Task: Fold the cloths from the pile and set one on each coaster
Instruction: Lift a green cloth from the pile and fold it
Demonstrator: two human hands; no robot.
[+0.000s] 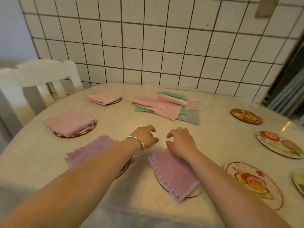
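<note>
Left hand [145,137]: reached forward over the middle of the surface [115,122], fingers loosely curled, nothing in its grasp. A silver bangle [139,146] sat on the wrist.

Right hand [181,140]: just beside the left, fingers likewise curled and parted, nothing held; the heel of the hand lay over the far end of a folded purple cloth [175,174].

That purple cloth: lay folded on a round coaster [193,193], overhanging it at the near corner.

Second purple cloth [88,149]: lay folded under the left forearm, on a coaster [124,169] of which only an edge showed.

Pink cloth [69,121], left side: folded, resting on a red-patterned coaster [85,131], scalloped edge toward the surface rim.

Pink cloth [104,97], far left: folded, resting on a coaster [115,101] whose edge barely showed.

Pile [166,106]: lay at the far middle of the surface, well apart from both hands. A pink cloth was loosely draped on top, with green and grey cloths beneath it.

Bare coasters, right side: one brown, far [246,116]; one pale with red figures [279,144]; one large with a cartoon figure, nearest [253,183]; a fourth [298,183] cut off by the frame edge. No cloth lay on any of these.

Surface: pale, glossy, rounded at the edge.

Chair [41,76]: white, slatted back, stood at the far left of the surface.

Wall [148,46]: white square tiles with dark grout, behind the surface.
</note>
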